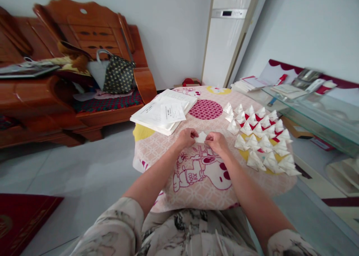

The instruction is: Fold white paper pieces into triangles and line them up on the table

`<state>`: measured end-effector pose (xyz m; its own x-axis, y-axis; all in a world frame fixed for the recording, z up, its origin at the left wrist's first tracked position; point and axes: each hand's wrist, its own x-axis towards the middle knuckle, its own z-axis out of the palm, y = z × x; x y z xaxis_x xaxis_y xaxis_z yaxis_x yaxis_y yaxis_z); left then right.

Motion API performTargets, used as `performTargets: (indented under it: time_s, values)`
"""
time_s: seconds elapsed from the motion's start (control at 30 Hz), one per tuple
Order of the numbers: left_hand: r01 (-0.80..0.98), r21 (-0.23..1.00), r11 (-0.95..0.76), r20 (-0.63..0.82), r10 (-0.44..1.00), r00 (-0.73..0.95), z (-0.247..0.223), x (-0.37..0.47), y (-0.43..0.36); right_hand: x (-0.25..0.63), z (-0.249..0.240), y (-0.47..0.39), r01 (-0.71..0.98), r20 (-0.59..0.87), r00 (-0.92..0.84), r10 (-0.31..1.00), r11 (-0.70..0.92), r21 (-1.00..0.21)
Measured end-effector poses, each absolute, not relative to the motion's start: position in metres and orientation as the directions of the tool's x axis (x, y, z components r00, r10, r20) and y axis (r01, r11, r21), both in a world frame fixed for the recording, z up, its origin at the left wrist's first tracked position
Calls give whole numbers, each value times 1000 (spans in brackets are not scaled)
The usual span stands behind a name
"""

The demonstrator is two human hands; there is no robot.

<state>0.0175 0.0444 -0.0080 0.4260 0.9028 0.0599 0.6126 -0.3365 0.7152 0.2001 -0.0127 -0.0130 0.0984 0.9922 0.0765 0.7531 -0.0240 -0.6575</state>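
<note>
A small piece of folded white paper lies between my two hands over the patterned tablecloth. My left hand pinches its left side, and my right hand pinches the right side. The paper rises to a point in the middle; its lower folds are too small to make out. To the right stand rows of folded white paper pieces with pointed tops. Beyond my left hand rests a stack of printed paper sheets, with smaller sheets on top.
A carved wooden sofa with a dotted bag on it is at left. A glass-topped stand carrying papers and metal bowls borders the table's right side. Behind stands a tall white air conditioner. A red mat lies on the floor.
</note>
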Motion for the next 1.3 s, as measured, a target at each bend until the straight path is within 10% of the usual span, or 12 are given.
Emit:
performTargets:
  time_s: [0.5,0.97,1.1,1.3]
  values:
    - [389,882,-267,212,961,178,-18,-12,16,198,-29,-21,801,523,243,817,136,-583]
    - [-59,997,-46,53,992,117,-27,2,-25,179,-22,-44,357,267,383,884,124,-926]
    - [-188,982,29,15,974,228,-21,2,-30,161,-15,-68,-62,-6,245,970,9,-998]
    - [-239,967,89,-41,979,199,-17,2,-31,154,-10,-78,-32,-80,64,995,-78,-996]
